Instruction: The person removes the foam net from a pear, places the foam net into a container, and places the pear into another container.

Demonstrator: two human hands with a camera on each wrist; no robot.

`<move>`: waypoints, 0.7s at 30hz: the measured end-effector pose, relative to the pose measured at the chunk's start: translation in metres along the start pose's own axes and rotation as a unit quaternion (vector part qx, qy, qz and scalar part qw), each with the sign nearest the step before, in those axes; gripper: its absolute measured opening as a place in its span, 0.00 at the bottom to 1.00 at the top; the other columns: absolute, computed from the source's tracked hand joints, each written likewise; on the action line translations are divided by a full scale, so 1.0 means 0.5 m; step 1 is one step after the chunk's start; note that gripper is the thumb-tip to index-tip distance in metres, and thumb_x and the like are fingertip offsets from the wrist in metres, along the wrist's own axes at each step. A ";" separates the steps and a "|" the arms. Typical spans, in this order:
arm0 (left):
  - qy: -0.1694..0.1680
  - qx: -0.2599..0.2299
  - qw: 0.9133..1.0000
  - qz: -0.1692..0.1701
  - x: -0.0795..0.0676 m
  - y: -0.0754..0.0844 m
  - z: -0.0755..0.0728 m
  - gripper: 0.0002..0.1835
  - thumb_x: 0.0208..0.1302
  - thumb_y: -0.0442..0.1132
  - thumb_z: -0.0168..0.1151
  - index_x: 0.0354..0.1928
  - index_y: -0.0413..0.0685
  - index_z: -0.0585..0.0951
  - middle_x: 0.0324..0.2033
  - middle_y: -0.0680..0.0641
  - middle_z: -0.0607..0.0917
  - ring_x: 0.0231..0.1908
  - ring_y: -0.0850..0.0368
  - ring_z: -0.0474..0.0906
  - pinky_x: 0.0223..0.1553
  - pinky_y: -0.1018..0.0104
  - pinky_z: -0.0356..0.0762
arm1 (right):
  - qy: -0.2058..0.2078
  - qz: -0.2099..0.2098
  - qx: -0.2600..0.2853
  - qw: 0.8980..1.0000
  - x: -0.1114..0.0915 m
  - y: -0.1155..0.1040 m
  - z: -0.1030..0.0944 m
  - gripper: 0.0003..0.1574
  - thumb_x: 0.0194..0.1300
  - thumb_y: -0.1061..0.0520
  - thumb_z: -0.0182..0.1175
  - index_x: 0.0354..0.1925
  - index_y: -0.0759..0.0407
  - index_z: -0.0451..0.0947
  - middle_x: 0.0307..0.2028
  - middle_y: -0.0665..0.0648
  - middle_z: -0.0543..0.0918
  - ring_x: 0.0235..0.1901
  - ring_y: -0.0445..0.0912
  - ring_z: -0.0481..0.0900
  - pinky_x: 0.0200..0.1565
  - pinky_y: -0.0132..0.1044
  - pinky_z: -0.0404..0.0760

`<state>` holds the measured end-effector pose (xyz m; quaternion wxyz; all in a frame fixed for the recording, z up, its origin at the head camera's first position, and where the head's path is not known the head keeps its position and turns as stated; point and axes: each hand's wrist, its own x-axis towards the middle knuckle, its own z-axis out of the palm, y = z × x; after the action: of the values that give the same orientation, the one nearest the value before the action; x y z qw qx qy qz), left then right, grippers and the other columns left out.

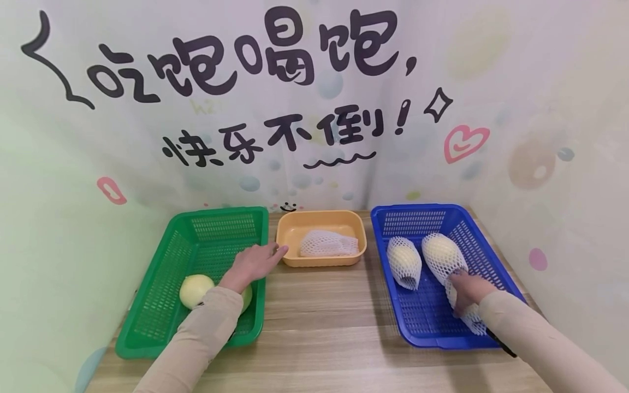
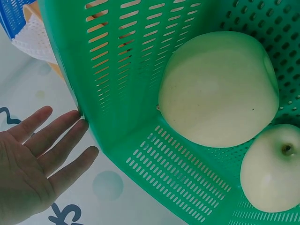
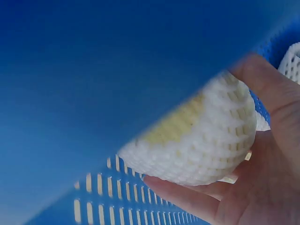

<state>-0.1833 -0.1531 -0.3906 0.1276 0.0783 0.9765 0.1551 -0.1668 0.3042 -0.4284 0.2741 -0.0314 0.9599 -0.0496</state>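
Note:
My right hand [image 1: 470,292] is down in the blue basket [image 1: 380,240]. In the right wrist view its thumb and fingers curl round a pale fruit in a white foam net [image 3: 211,145]; the basket wall hides part of it. Two more netted fruits [image 1: 404,261] lie beside that hand. My left hand [image 1: 255,266], fingers spread and relaxed, reaches across the right rim of the green basket [image 1: 162,273], fingertips right at the rim in the left wrist view. Two bare, pale green, smooth round fruits [image 2: 218,89] lie in this basket, one partly hidden behind my sleeve in the head view.
Between the baskets, toward the back, a small orange tray [image 1: 319,262] holds white foam nets [image 1: 329,244]. All three containers stand on a wood-grain table [image 1: 319,327]. A printed curtain [image 1: 314,180] closes off the back.

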 end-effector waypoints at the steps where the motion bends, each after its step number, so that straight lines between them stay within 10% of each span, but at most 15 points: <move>1: -0.001 0.001 1.000 0.000 0.000 0.000 0.000 0.36 0.68 0.63 0.31 0.62 0.43 0.68 0.49 0.40 0.78 0.45 0.41 0.75 0.40 0.48 0.72 | 0.003 -0.001 -0.009 1.000 -0.001 -0.001 0.001 0.57 0.35 0.55 0.77 0.58 0.78 0.60 0.57 0.84 0.53 0.54 0.77 0.55 0.51 0.65 0.60; 21: 0.000 0.008 1.000 0.000 0.002 -0.001 0.000 0.36 0.68 0.63 0.32 0.62 0.43 0.68 0.49 0.40 0.78 0.45 0.41 0.75 0.39 0.48 0.72 | 0.006 0.014 -0.042 0.999 0.010 -0.016 0.010 0.57 0.33 0.56 0.78 0.58 0.75 0.61 0.50 0.83 0.60 0.46 0.77 0.64 0.45 0.63 0.68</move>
<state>-0.1842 -0.1534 -0.3911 0.1273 0.0791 0.9777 0.1469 -0.1680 0.2955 -0.4344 0.2670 -0.0293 0.9632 -0.0051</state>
